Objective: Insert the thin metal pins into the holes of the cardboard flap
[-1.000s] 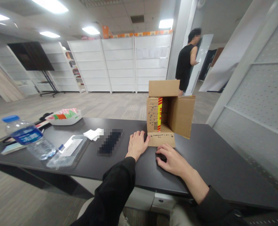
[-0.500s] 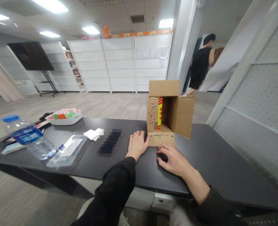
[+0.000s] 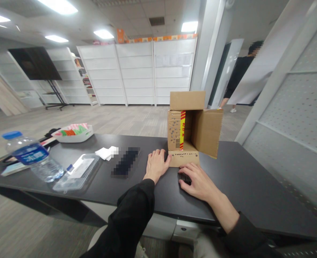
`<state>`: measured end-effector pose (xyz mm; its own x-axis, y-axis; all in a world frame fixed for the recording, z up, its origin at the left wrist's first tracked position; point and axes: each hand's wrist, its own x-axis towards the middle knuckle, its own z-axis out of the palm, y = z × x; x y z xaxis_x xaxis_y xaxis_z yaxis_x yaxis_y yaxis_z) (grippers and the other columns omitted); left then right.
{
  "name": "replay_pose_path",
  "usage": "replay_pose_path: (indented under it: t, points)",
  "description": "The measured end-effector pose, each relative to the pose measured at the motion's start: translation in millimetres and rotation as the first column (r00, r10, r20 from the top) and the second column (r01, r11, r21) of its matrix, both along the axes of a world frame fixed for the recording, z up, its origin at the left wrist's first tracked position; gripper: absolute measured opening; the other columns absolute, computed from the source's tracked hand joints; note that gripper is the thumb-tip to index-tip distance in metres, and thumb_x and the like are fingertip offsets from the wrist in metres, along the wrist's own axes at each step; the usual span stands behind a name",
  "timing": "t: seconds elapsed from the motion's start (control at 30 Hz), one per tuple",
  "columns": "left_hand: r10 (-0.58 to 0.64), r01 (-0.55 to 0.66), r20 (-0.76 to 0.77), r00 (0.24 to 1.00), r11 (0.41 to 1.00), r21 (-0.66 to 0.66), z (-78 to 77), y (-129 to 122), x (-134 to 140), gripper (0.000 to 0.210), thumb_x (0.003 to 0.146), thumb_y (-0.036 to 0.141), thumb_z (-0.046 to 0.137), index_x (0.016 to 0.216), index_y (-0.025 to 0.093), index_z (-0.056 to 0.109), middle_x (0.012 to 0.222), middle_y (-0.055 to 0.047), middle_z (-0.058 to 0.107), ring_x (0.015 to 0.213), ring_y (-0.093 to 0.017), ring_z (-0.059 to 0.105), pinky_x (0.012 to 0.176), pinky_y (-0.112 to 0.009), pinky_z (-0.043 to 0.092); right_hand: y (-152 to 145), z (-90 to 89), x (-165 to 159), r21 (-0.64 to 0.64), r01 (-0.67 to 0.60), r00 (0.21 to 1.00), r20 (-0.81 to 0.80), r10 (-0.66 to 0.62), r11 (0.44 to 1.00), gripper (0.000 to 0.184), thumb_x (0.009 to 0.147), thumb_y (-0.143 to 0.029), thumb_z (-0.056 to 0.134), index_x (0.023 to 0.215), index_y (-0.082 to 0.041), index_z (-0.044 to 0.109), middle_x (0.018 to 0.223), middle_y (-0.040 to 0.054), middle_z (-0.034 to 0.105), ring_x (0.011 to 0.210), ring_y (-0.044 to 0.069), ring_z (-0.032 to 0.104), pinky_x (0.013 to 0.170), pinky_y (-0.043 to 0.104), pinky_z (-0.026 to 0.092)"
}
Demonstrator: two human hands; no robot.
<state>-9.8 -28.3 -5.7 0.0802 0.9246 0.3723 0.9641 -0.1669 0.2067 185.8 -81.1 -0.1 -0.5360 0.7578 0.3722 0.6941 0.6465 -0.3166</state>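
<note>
I look down on a long black tabletop (image 3: 241, 172) that runs across the view. On it, ahead of me, a brown cardboard box (image 3: 193, 127) lies on its side with its mouth towards me, its flaps spread; the lower flap rests flat on the tabletop, and a red-and-yellow tape strip runs down its left wall. At the far left a clear plastic water bottle with a blue cap (image 3: 31, 156) lies on its side, and just beside it sits a clear flat plastic case (image 3: 78, 172). Behind them stands a white shallow tray with colourful contents (image 3: 74, 132). Nearer the middle lies a dark flat rectangular object (image 3: 126, 162), blurred out, with small white folded papers (image 3: 106, 152) just to its left.

My left hand (image 3: 156, 165) lies flat, palm down, fingers loosely together and holding nothing, its fingertips touching the left edge of the box's lower flap. My right hand (image 3: 198, 181) rests just in front of that flap, its fingers curled over a small black ridged object (image 3: 185, 177) lying on the tabletop; I cannot tell whether they grip it or merely cover it.

Far behind, a person in black (image 3: 239, 77) stands by a white partition.
</note>
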Motion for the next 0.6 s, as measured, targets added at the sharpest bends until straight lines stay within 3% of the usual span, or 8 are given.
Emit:
replay_pose_path:
  t: [0.6]
  points:
    - [-0.001,0.001,0.004,1.0,1.0,0.003,-1.0,0.1,-0.3,0.042,0.097,0.051,0.034,0.109,0.02,0.059,0.108,-0.01,0.064,0.106,-0.025,0.056,0.094,-0.038,0.038,-0.3,-0.5,-0.2,0.001,0.029,0.999,0.038,-0.029,1.0,0.022,0.081,-0.025,0.059,0.102,-0.021,0.064,0.106,0.007,0.064,0.099,0.023,0.056,0.092,0.038,0.04]
